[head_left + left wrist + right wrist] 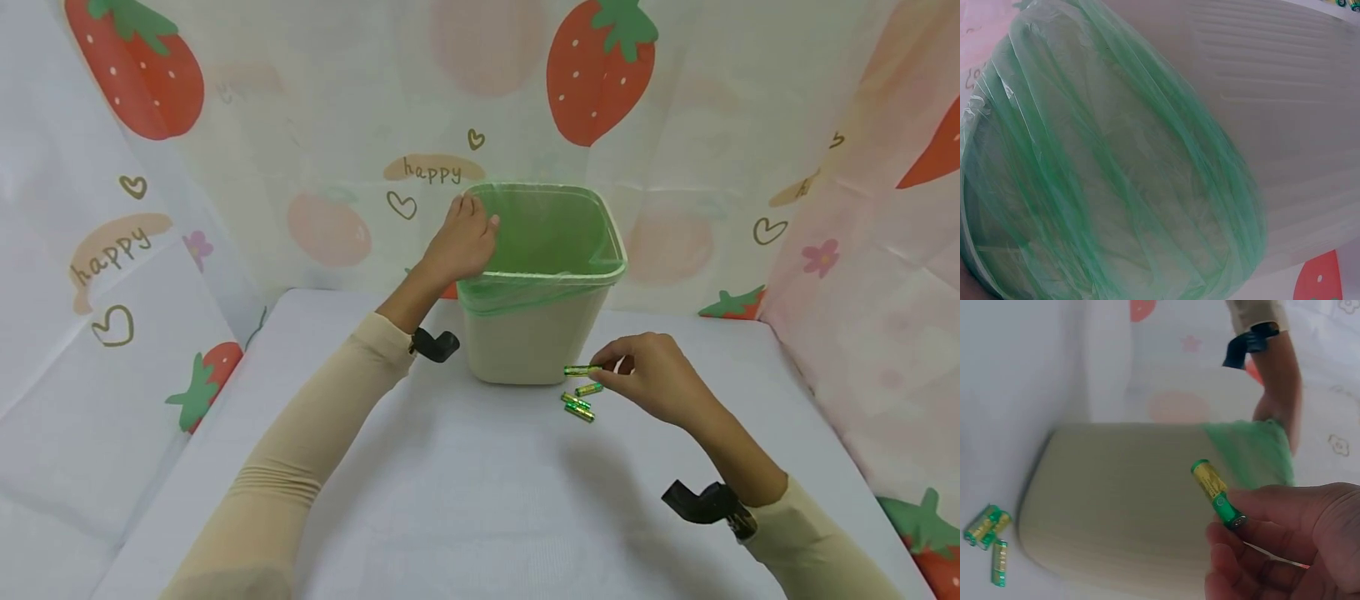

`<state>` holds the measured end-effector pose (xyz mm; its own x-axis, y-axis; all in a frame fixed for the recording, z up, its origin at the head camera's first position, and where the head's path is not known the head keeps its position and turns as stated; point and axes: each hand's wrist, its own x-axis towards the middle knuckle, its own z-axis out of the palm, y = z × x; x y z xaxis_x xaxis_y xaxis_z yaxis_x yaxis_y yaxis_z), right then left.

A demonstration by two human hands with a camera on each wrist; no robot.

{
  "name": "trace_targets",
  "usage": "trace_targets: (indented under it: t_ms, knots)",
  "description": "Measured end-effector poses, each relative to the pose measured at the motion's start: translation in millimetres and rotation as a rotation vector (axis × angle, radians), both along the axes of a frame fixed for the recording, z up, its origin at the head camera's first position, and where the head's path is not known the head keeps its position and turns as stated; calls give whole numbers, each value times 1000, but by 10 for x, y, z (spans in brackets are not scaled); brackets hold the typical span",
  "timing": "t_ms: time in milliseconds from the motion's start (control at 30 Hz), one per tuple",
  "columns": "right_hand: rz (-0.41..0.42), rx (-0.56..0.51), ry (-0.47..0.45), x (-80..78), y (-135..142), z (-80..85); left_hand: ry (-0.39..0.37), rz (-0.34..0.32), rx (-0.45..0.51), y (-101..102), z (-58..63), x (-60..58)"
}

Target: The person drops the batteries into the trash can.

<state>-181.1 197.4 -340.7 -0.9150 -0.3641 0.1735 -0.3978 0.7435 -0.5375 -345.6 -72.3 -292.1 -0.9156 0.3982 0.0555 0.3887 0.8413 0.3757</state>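
Note:
A beige trash can [536, 337] stands upright, lined with a thin green plastic bag [517, 296] folded over its rim. My left hand [465, 237] grips the left side of that rim, over the bag; in the left wrist view only a sliver of it shows at the lower left corner. Between thumb and fingers, my right hand [652, 379] pinches a green and gold battery [1216, 494], held in front of the can's lower right side. Three similar batteries [999, 562] lie close together on the table by the can's base.
White cloth covers the table [465, 500]. Behind it hangs a curtain [337, 100] printed with strawberries, and more printed cloth [885, 275] borders the right side. A black wrist camera mount [705, 504] sits on each forearm.

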Motion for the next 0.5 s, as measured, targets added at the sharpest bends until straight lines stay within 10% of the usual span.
trace_targets:
  t_ms: [500]
  knots:
    - [28, -27, 46, -64, -54, 546, -9, 1, 12, 8, 23, 22]
